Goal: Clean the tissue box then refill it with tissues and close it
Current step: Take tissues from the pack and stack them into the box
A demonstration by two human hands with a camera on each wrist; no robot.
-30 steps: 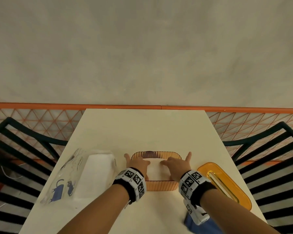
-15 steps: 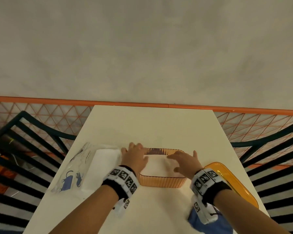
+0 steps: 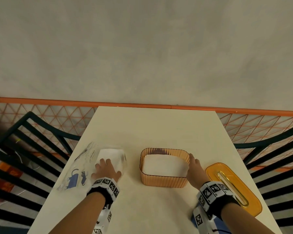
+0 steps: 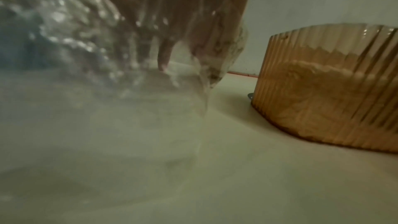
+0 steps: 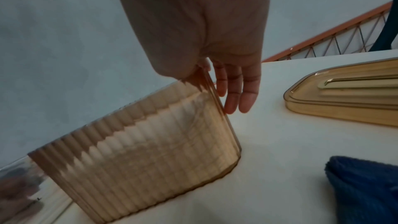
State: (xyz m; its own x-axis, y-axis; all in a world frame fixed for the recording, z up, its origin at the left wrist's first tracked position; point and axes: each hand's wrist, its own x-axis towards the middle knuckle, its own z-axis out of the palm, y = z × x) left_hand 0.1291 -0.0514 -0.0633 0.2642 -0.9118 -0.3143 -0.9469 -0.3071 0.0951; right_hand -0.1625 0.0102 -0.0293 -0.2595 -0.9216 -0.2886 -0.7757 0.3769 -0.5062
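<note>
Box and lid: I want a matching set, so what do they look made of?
Box: looks like ribbed, translucent amber plastic; the tissues show through its fluted wall.
Lid: seemingly the same glossy amber plastic, with a shiny gold-coloured rim around its slot, possibly metal.

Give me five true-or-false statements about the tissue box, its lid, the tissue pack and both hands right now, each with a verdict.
1. The ribbed amber plastic tissue box holds white tissues. True.
2. The amber lid with a gold slot sits on the box. False: it lies on the table, right of the box.
3. The left hand rests on the clear plastic tissue pack. True.
4. The right hand holds the lid. False: its fingers are at the box's right wall.
5. The pack lies right of the box. False: left.
</note>
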